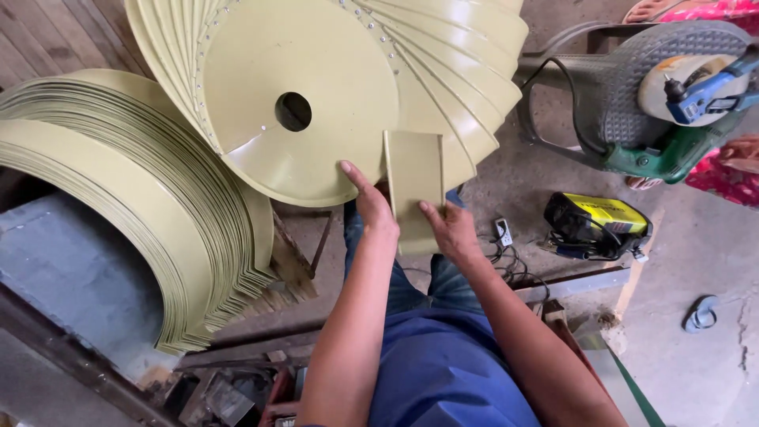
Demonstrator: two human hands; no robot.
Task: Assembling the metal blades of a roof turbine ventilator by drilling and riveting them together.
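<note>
A large pale olive metal fan wheel (308, 71) with a round centre hole (293, 111) and overlapping curved blades leans in front of me. My left hand (371, 207) rests against the disc's lower rim, fingers straight. My right hand (449, 229) holds a flat olive blade plate (413, 178), standing upright against the wheel's lower right edge.
A fanned stack of curved olive sheets (134, 198) fills the left side. A green cut-off saw (672, 103) sits on the concrete floor at upper right. Below it lies a yellow and black welding unit (597, 224) with cables. A sandal (701, 313) lies far right.
</note>
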